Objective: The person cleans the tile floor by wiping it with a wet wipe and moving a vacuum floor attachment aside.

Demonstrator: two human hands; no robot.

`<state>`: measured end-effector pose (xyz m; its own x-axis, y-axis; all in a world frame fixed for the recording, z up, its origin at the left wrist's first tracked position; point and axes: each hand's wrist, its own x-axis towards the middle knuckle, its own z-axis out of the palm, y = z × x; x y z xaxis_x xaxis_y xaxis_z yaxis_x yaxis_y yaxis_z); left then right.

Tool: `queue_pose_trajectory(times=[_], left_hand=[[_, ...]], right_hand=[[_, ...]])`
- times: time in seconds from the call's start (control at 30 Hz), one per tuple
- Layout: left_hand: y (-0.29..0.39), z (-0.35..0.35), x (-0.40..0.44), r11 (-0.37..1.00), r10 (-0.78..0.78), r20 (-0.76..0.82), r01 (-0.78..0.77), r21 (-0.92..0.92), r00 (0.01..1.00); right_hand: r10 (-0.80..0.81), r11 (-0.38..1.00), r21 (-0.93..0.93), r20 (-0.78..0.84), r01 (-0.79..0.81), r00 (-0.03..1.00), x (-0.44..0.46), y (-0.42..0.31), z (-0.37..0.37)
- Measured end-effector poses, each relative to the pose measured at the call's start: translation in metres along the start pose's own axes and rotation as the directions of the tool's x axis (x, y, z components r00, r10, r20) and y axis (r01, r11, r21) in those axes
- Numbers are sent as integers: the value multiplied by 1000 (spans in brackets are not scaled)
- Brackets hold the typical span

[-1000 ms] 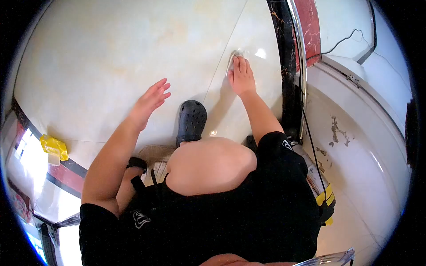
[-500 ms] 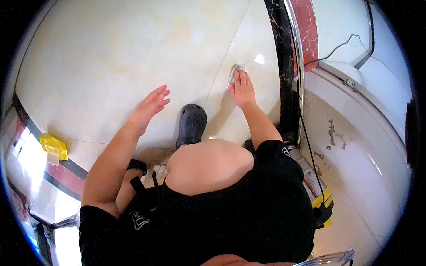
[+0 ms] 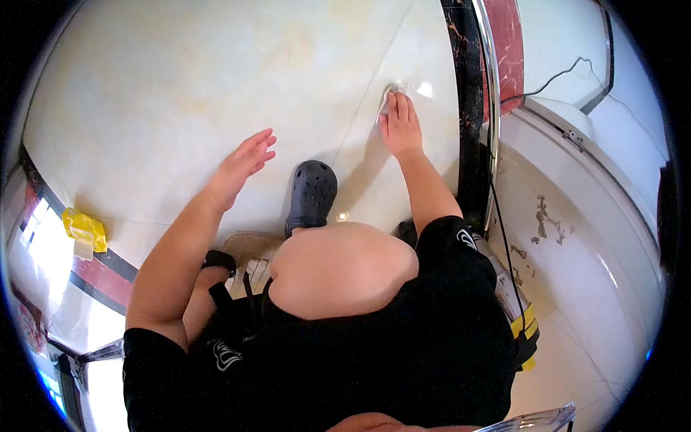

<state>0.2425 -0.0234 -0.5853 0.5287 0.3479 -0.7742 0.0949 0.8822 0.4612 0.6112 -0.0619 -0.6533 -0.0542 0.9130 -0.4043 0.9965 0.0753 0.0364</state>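
Observation:
My right hand (image 3: 402, 131) presses a thin white wipe (image 3: 396, 88) flat against the glossy pale floor. Its fingers lie extended and close together over the wipe, which pokes out past the fingertips and partly hides beneath them. Out to the other side, my left hand (image 3: 245, 164) hovers with nothing in it, fingers loosely apart. Between the two arms, a dark clog (image 3: 312, 191) with holes covers one of my feet.
A yellow soft packet (image 3: 85, 230) lies at the far left by the dark border. To the right runs a chrome rail (image 3: 492, 93) beside a black-and-red stone edge. A black cable (image 3: 507, 248) hangs there near a white panel (image 3: 576, 209) with brown marks.
My right hand has slid slightly forward along the floor with the wipe. My left hand stays raised in nearly the same place. The view has shifted a little.

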Motion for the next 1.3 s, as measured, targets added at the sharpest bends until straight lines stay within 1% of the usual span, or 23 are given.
queue_pose_trajectory(times=[0.1,0.2,0.27,0.3,0.4,0.43,0.53,0.6,0.67,0.7,0.73,0.8,0.87,0.93,0.97,1.07,1.1,1.2,1.23,1.3], left_hand=[[1,2,1,1000,5,-2,-5,6,1000],[7,4,2,1000,1,1,-1,20,1000],[5,3,1,999,-22,2,22,24,1000],[4,0,3,1000,-16,-6,16,14,1000],[2,0,3,1000,-6,-10,7,16,1000],[1,1,2,1000,-18,-12,18,7,1000],[5,1,2,1000,-24,-10,24,18,1000],[3,0,-1,999,-40,-2,40,31,999],[4,-2,0,999,-11,-19,12,47,1000],[1,-3,1,999,-9,-20,10,46,1000],[2,-1,2,999,4,-17,-3,49,1000],[4,2,0,999,-19,-18,20,33,1000],[5,0,1,999,-12,-13,12,53,1000],[0,0,0,997,-29,-3,30,67,1000],[-1,-1,1,998,-24,-14,25,64,1000],[0,2,-2,999,-13,-19,14,47,1000],[1,3,-2,999,-18,-24,18,32,1000],[-3,2,-2,998,-19,-3,20,56,1000],[-3,3,-2,998,-28,-4,28,52,1000],[0,3,-1,997,-29,-17,30,77,999]], right_hand=[[6,1000,-8,21,-6,1000,-13,4,9],[-30,1000,11,33,29,999,-19,2,8],[-55,998,-2,-51,55,997,0,4,3],[-48,999,18,-64,49,997,11,1,-5],[-24,999,30,-27,24,999,0,1,5],[-27,999,26,13,26,1000,-12,0,6],[-48,999,2,2,48,999,-16,-1,5],[-48,999,14,-13,48,999,3,1,-1],[-41,999,17,-73,42,996,11,-3,-11],[-15,999,30,-42,17,999,5,-5,-11],[-15,1000,23,-53,16,998,-3,-3,-6],[-64,997,35,-42,65,997,-22,-5,1],[-60,998,18,-31,60,998,-13,0,6],[-58,998,8,-68,59,996,8,2,-7],[-59,998,29,-47,60,997,11,2,-10],[-48,999,-14,-15,48,999,-13,4,12],[-75,997,21,-36,75,997,-22,2,7],[-96,995,36,-65,98,993,-7,0,-4],[-112,993,15,-116,115,987,7,0,-4],[-92,995,34,-107,96,990,9,-3,-1]])
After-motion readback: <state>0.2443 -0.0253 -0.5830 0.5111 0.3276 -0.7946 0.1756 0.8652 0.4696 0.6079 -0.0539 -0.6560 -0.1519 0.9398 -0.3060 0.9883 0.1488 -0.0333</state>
